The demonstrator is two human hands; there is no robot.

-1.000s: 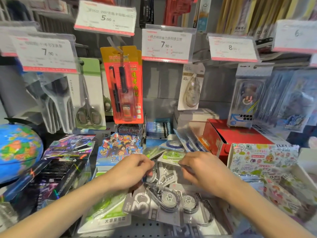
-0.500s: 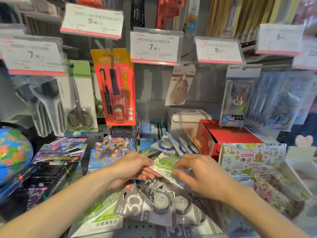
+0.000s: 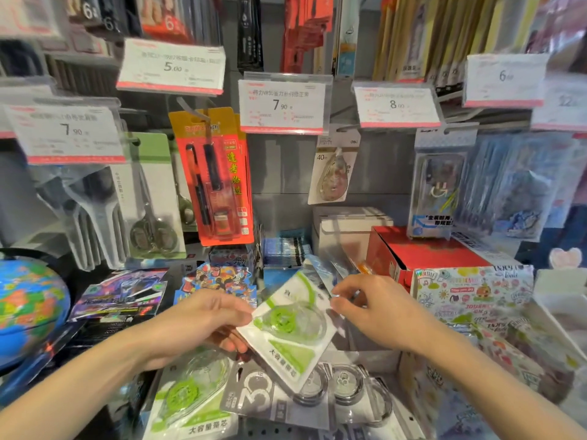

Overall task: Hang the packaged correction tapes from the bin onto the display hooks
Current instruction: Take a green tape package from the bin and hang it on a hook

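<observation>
Holding a green tape pack [image 3: 290, 325] above the bin [image 3: 374, 357], left hand [image 3: 203, 325] pinching its side | right hand [image 3: 371, 309] gripping its top (probably aiming its hole at a hook [image 3: 346, 128]).

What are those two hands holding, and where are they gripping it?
A green-and-white correction tape pack. The left hand pinches its left edge beside the blister; the right hand pinches its upper right edge.
</observation>
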